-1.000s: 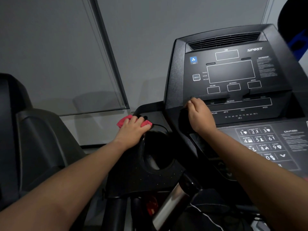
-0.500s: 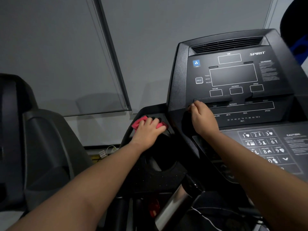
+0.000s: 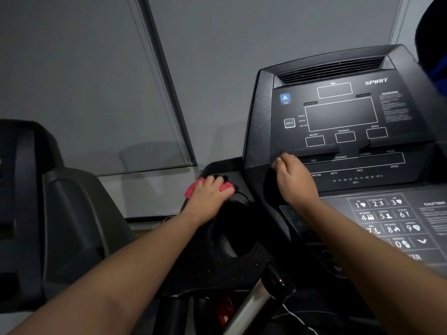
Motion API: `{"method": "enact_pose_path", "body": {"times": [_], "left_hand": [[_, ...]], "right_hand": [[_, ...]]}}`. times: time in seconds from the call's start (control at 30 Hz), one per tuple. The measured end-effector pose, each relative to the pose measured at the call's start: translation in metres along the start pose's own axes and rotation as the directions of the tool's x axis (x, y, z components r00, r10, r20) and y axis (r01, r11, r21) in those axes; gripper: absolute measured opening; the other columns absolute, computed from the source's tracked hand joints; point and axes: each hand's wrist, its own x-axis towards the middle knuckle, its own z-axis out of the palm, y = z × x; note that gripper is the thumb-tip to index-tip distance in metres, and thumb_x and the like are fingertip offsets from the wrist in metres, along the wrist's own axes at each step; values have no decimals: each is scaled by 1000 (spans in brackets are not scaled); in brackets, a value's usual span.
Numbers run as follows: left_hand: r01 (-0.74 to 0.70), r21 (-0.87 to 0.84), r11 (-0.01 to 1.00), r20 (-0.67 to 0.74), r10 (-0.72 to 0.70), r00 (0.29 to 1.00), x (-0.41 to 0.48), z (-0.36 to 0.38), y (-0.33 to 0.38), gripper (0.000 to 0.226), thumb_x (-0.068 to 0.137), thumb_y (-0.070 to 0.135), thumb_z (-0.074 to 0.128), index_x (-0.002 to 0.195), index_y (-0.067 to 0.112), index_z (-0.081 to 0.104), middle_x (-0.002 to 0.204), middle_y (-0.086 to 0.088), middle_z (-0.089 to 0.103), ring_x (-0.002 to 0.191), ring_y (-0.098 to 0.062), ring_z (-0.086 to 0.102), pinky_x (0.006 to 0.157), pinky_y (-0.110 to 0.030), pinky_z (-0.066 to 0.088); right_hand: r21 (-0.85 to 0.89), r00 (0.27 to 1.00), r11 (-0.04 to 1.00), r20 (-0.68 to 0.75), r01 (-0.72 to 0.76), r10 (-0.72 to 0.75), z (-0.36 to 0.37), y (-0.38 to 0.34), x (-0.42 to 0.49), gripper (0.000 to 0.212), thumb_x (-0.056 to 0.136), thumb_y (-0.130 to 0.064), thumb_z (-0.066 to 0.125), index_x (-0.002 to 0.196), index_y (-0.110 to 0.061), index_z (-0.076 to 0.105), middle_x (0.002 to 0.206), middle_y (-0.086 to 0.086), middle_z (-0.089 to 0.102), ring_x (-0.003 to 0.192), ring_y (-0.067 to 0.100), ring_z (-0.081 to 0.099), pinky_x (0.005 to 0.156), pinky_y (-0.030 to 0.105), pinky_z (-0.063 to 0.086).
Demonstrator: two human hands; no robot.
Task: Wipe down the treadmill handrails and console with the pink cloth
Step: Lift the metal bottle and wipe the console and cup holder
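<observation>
Pink cloth [image 3: 191,191]: mostly hidden under the left hand [image 3: 208,199], on the cup-holder tray's [image 3: 232,240] far rim.
Left hand: fingers curled over the cloth, pressing down.
Right hand [image 3: 294,183]: curled at the console's [image 3: 338,117] ledge; cannot tell if it grips.
Change: cloth has edged toward the console; right hand unmoved.

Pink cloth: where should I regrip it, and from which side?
Probably pinch the pink cloth at its bunched end sticking out left of the left hand, coming from the left and above. The rest is pinned under that hand on the treadmill's side tray, barely exposed.
</observation>
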Motion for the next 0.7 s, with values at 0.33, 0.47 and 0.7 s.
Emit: {"method": "enact_pose_path", "body": {"times": [0.33,0.47,0.7], "left_hand": [[-182,84,980,-67,188,980,17,0,8,34,76,19,36,89,21,68,89,-11,61,76,-32,60,58,-37,48],[-32,-22,999,-107,29,994,5,12,-19,29,76,19,60,101,28,50,92,-9,59,77,-31,56,60,-38,48],[146,-199,969,-211,-188,959,-18,30,-34,19,86,39,39,96,24,45,85,-11,57,71,-31,54,58,-37,47]], "right_hand": [[0,1000,1000,8,-3,3,0,1,0,28,98,-24,34,84,-8,53,89,5,54,87,24,51,73,33,35],[8,1000,1000,10,-10,10,0,0,0,29,98,-24,34,85,-7,54,89,6,55,86,24,51,73,34,36],[-16,1000,1000,5,-11,11,0,-1,-1,29,98,-24,34,87,-7,54,90,6,55,87,26,51,74,36,38]]}}
